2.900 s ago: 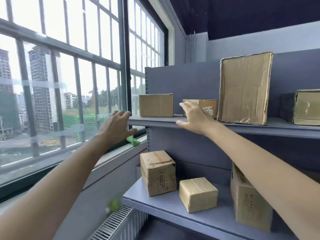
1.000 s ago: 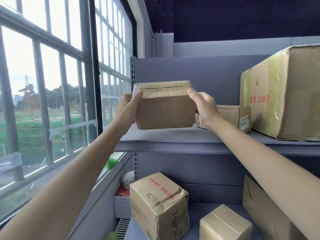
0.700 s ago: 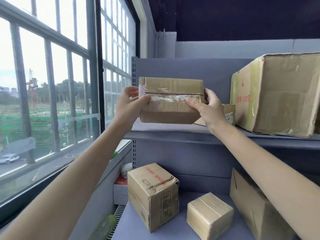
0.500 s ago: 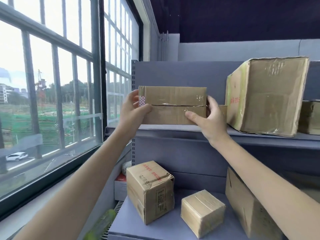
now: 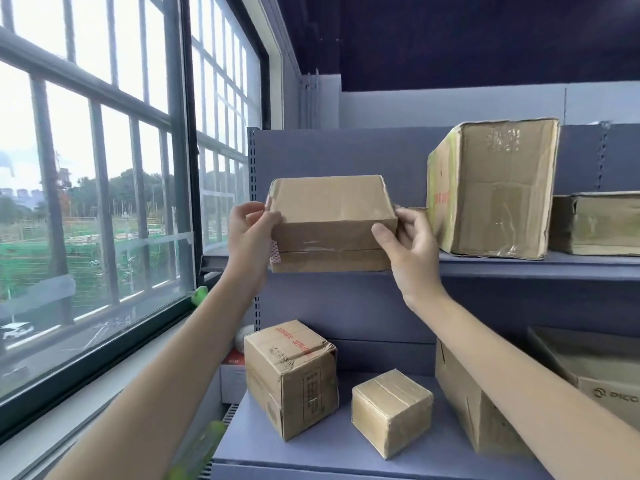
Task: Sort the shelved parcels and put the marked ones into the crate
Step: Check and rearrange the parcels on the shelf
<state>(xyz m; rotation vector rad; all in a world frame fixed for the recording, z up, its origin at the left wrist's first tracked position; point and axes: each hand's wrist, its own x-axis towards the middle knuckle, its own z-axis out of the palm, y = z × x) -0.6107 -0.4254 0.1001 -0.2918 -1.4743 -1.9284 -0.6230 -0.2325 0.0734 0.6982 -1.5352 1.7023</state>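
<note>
- A person stands facing grey metal shelving, both bare arms reaching forward from the bottom of the head view.
- The held parcel [image 5: 331,223], a flat brown cardboard box, is at the centre of the view, lifted in front of the upper shelf [image 5: 519,266] at about its front edge.
- The left hand [image 5: 250,233] grips the parcel's left end at 9 o'clock from the box, fingers curled round the edge; a strip of red-and-white tape shows just beside the palm.
- The right hand [image 5: 408,244] grips the parcel's right end at 3 o'clock, thumb pressed on the front face and fingers wrapped behind.
- At 2 o'clock in the view a large upright carton [image 5: 495,188] with red print on its side stands on the upper shelf, near the right hand but apart from it.
- At 3 o'clock, at the right edge, a low dark carton [image 5: 599,223] lies on the same shelf.
- On the lower shelf [image 5: 322,452], at 6 o'clock, a printed box [image 5: 294,379] stands tilted on one corner, with a small taped box [image 5: 391,410] just beside it to the right.
- At 5 o'clock a taller carton [image 5: 474,407] sits partly hidden behind the right forearm.
- A barred window [image 5: 97,202] fills the left side from 8 to 11 o'clock.
</note>
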